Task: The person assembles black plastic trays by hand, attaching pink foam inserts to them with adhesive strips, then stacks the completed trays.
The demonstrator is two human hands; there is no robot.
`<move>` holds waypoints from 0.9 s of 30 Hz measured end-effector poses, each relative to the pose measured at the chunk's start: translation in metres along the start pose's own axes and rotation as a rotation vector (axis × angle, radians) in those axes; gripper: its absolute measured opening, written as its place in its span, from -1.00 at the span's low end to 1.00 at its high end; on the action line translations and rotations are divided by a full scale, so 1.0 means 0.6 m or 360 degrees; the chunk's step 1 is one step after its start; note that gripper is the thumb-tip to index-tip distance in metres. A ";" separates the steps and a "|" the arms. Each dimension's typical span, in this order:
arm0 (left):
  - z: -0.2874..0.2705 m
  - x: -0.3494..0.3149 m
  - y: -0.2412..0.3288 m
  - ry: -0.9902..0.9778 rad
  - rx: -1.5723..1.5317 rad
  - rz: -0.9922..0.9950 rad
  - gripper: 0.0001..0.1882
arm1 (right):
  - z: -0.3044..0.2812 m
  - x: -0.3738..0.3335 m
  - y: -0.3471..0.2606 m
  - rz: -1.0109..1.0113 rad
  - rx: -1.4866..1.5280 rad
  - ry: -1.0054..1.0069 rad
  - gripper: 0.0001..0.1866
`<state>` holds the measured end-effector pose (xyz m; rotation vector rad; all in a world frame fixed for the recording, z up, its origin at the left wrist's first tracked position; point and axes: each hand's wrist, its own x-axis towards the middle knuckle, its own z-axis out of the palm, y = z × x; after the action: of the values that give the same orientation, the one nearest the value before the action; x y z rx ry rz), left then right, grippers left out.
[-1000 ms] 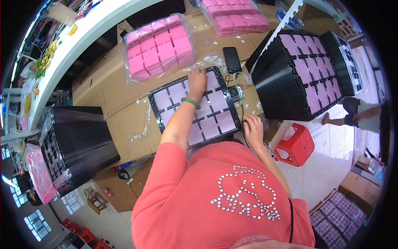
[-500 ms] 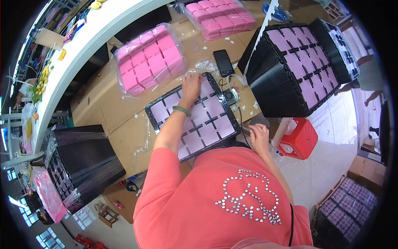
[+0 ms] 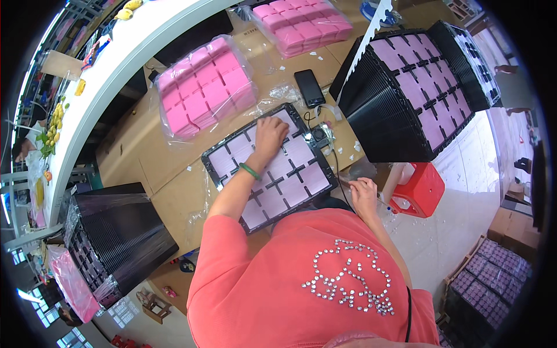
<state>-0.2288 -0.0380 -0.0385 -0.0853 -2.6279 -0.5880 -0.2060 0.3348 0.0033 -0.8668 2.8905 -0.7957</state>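
Left hand [image 3: 271,137] down, right hand [image 3: 364,195] off: before me, a black tray [image 3: 322,165] of lilac pads [image 3: 292,189] lies aslant at mid-frame, its apparently longer side running from lower left to upper right. The left hand, the nearer, touches its upper part, fingers bent; whether they grip anything, I cannot tell. The right hand hangs apart, just right of the tray, fingers loosely curled, any hold too unclear to call.
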 end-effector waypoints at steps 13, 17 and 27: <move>-0.088 -0.085 -0.008 0.0391 0.0262 -0.0555 -0.72 | 0.095 0.176 -0.115 -0.0513 0.0262 -0.0023 -0.73; -0.144 -0.200 0.008 0.0317 0.0377 -0.0753 -0.73 | 0.182 0.269 -0.129 -0.0810 0.0122 0.0022 -0.63; -0.162 -0.327 -0.056 -0.0236 0.0763 -0.0638 -0.62 | 0.400 0.367 -0.108 -0.0963 -0.0139 0.0065 -0.75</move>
<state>-0.0179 -0.1023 -0.0583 0.5736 -2.8711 -0.0572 -0.3207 0.0618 -0.1476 -1.7963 2.7190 -0.7097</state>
